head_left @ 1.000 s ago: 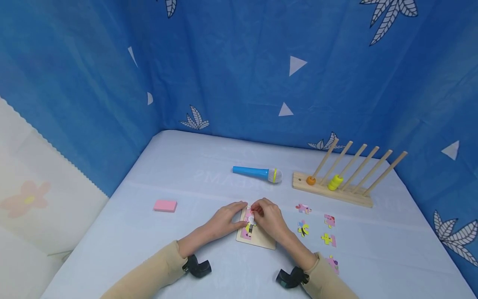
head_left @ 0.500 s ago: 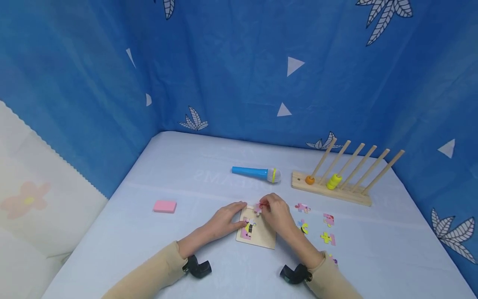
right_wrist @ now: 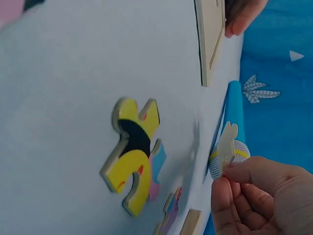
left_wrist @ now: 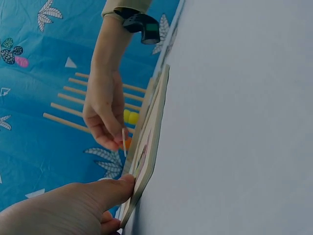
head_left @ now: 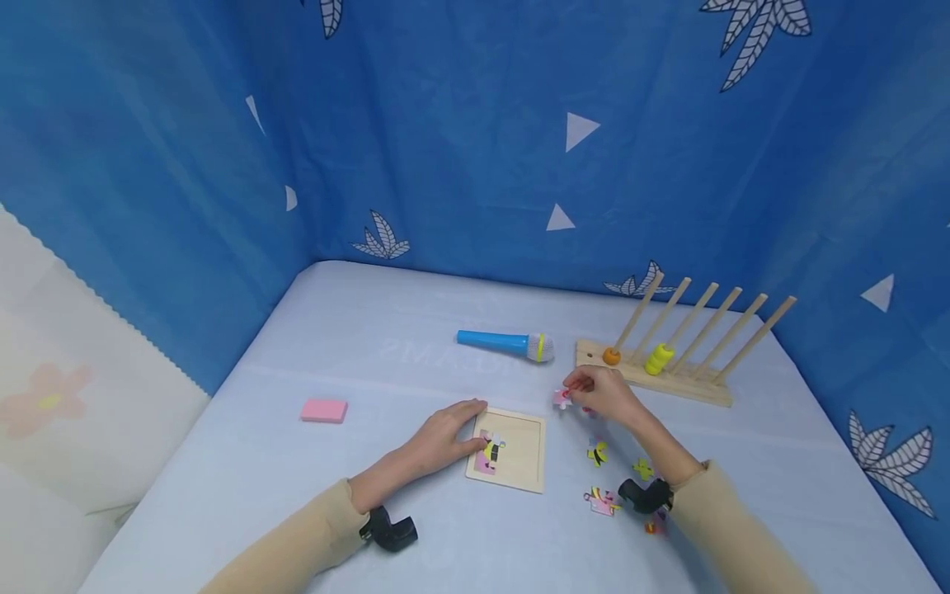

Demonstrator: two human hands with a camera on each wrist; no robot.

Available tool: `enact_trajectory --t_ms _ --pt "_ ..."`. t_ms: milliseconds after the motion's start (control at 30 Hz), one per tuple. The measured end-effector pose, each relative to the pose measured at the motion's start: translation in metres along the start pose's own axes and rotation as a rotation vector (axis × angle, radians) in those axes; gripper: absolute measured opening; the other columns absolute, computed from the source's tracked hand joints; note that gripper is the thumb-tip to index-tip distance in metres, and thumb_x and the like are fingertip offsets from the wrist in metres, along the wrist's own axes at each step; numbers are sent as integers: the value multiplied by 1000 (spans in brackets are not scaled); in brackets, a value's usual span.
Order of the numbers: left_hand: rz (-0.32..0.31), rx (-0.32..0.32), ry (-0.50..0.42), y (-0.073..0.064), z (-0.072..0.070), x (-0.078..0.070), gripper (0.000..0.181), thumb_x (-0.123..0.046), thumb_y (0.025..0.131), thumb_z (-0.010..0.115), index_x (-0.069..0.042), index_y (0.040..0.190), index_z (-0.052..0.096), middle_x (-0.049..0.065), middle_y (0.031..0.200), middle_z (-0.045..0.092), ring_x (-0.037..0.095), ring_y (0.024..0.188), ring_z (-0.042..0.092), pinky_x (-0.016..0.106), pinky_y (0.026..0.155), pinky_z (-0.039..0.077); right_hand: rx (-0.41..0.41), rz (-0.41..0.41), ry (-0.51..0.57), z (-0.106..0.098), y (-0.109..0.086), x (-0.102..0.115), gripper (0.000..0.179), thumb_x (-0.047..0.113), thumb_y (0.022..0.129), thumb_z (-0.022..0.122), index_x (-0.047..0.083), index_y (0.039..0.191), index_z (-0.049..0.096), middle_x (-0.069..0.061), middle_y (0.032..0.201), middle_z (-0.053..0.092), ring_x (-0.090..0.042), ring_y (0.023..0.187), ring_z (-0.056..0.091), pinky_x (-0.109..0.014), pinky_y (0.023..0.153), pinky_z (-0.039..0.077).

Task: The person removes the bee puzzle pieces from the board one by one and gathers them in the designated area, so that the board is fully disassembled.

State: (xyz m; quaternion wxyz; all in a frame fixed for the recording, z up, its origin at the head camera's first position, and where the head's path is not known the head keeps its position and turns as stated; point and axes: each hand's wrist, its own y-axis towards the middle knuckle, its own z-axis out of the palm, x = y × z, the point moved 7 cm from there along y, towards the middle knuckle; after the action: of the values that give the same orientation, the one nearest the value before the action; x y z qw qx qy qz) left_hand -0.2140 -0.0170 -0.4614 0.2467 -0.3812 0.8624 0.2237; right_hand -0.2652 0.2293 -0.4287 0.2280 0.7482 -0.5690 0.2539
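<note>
My left hand [head_left: 445,441] grips the left edge of a square wooden puzzle board [head_left: 524,450], its thumb [left_wrist: 115,190] lying over the frame. A few printed pieces [head_left: 486,464] sit in the board's left side; the rest of its recess shows bare wood. Beyond the board's upper right corner, my right hand [head_left: 609,396] pinches a pink puzzle piece [head_left: 562,399] between thumb and fingertips, held above the table. In the right wrist view that puzzle piece [right_wrist: 227,143] stands edge-up, its plain wooden back showing. Below this hand lies a yellow-and-black puzzle piece [right_wrist: 134,142].
Several more loose pieces, among them a pink one [head_left: 603,501] and a yellow one [head_left: 642,469], lie right of the board. A blue toy microphone [head_left: 505,342] lies behind it. A wooden peg rack [head_left: 690,386] with beads stands back right, a pink block [head_left: 324,411] at left.
My right hand has lifted the pink puzzle piece from the board's upper left and carried it right, past the board's edge. My left hand stays on the board.
</note>
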Motion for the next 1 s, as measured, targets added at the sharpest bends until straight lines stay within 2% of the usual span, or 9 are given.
enact_trajectory --t_ms 133,367,467,567,700,833,1000 --pt "-4 7 3 0 2 2 58 -28 89 67 2 135 47 17 137 48 30 128 42 44 102 37 32 0 3 2 4 -5 10 -2 80 67 1 90 68 -2 79 62 -17 72 57 -27 65 51" --pt "0 4 7 0 2 1 58 -27 89 67 1 136 47 17 137 48 30 129 42 44 103 37 87 38 -30 10 8 -12 9 0 81 67 3 89 67 -1 78 60 -15 67 54 -25 56 49" --pt "3 -1 9 0 2 1 58 -28 89 67 1 136 47 17 137 48 30 128 42 44 103 37 92 52 -29 9 9 -10 9 0 82 67 3 91 67 -2 80 61 -16 70 55 -25 59 50" --pt "7 -3 8 -1 2 2 58 -28 89 66 2 136 47 17 137 48 31 128 42 44 102 37 85 24 -6 6 7 4 10 2 84 67 1 94 67 -2 83 63 -16 75 57 -27 66 52" --pt "12 -6 12 -2 2 2 58 -28 89 66 2 136 47 18 137 48 31 128 43 44 102 37 92 -52 90 10 -1 44 18 5 86 67 -3 102 67 -6 90 66 -19 82 62 -31 73 54" --pt "1 -8 13 0 0 3 59 -31 89 66 1 136 47 17 137 48 29 128 43 43 102 38 145 -97 198 33 -14 78 26 10 87 68 -2 110 65 -12 101 67 -19 89 64 -28 77 54" --pt "9 34 -34 1 3 3 72 -41 85 69 -2 140 44 15 141 44 27 131 39 42 104 36 106 -157 151 66 -30 92 28 11 85 71 1 110 67 -8 104 67 -19 91 64 -29 78 54"
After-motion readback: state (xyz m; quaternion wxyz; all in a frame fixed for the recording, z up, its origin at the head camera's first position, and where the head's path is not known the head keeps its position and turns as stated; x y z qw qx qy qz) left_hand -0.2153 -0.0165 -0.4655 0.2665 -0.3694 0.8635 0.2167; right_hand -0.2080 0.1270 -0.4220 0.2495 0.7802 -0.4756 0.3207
